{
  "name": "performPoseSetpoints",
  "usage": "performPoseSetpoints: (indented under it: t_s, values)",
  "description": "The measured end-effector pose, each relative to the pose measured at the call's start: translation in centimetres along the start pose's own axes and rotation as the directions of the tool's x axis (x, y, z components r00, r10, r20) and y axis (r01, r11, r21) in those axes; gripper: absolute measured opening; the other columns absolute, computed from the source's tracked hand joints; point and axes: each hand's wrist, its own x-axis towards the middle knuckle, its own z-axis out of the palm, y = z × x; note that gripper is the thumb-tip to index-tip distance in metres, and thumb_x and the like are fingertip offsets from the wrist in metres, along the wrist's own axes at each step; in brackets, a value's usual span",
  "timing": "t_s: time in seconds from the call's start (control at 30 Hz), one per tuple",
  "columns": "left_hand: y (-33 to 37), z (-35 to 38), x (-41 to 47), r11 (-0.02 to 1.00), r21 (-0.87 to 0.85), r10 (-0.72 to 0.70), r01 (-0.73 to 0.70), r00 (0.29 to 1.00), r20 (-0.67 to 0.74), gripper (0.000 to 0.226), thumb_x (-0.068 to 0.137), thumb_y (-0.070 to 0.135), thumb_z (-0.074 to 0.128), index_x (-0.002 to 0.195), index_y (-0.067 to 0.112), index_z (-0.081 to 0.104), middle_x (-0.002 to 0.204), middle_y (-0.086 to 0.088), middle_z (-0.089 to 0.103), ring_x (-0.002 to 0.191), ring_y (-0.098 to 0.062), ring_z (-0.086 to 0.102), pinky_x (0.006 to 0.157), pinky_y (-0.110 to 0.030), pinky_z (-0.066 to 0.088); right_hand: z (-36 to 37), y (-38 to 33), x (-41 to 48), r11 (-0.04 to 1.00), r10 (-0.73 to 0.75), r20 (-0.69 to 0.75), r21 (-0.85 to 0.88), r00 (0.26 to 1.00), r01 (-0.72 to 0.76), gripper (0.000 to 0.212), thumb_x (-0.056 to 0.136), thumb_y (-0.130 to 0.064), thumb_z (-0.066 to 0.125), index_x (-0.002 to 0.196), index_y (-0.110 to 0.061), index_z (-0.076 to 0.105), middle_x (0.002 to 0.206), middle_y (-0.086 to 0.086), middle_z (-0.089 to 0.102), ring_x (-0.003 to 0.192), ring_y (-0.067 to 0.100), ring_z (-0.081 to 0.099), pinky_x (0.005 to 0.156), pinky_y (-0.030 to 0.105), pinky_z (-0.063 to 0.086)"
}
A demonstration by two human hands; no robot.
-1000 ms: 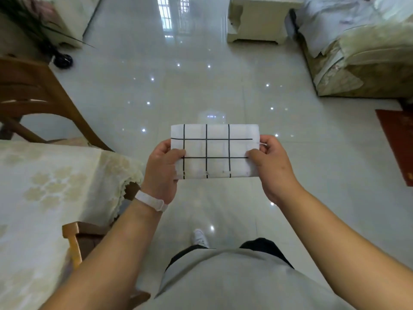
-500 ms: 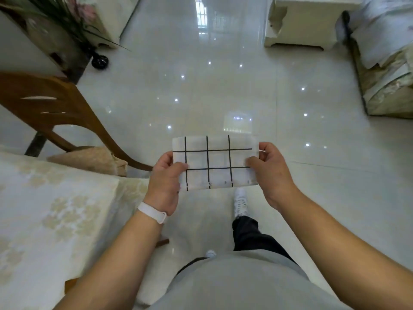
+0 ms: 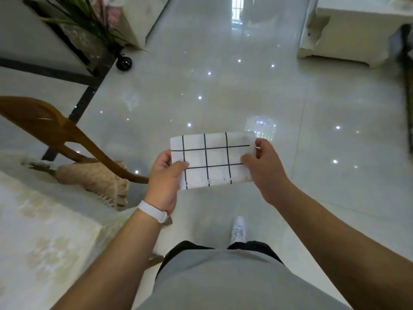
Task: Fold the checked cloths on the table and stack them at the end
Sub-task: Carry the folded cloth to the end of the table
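Evidently ready for stacking, the folded checked cloth [image 3: 214, 162] hangs above the floor [image 3: 223, 86] beside the counter [image 3: 44, 231]; left grip [image 3: 166, 177] and right grip [image 3: 263, 171] each pinch one end, holding its folds flat.

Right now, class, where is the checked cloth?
In the head view the checked cloth is mid-frame, held above the floor between the left hand and right hand, right of the wooden chair.

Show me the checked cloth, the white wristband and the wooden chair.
checked cloth [image 3: 214, 162]: head view, centre of folded face
white wristband [image 3: 154, 212]: head view, band on left wrist
wooden chair [image 3: 51, 128]: head view, curved back rail
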Motion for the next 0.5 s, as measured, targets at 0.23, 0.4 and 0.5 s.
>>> performPoseSetpoints:
  t_s: [0.23,0.4,0.5]
  values:
    - [2.1,-0.1,4.2,0.998,-0.070,-0.015,0.010,0.997,-0.069,0.026,0.087,-0.007,0.053,0.102,0.012,0.061,0.104,-0.013,0.069,0.093,-0.029,0.066,0.076,-0.043,0.057,2.1,-2.9,4.9,1.000,-0.001,0.087,-0.030,0.996,0.003,0.025,0.089,-0.003,0.055,0.103,-0.023,0.057,0.091,0.001,0.068,0.074,0.016,0.066,0.060,0.028,0.056]
    - [3.5,-2.0,8.4,0.994,-0.111,-0.016,-0.001,0.989,-0.147,0.025,0.087,-0.008,0.053,0.095,0.014,0.062,0.098,-0.012,0.068,0.086,-0.025,0.065,0.065,-0.036,0.056,6.0,-4.4,9.3,0.997,0.033,0.146,-0.070,0.989,-0.023,0.026,0.088,-0.003,0.054,0.110,-0.017,0.058,0.093,0.004,0.070,0.075,0.020,0.067,0.065,0.036,0.057]
    - [4.8,-3.4,11.9,0.991,-0.132,-0.047,0.027,0.987,-0.153,0.026,0.088,-0.006,0.053,0.099,0.014,0.062,0.099,-0.010,0.069,0.085,-0.024,0.067,0.064,-0.036,0.057,9.2,-5.7,12.5,0.995,0.053,0.172,-0.097,0.984,-0.037,0.027,0.087,-0.005,0.055,0.110,-0.019,0.058,0.096,0.005,0.070,0.081,0.024,0.069,0.069,0.041,0.058]
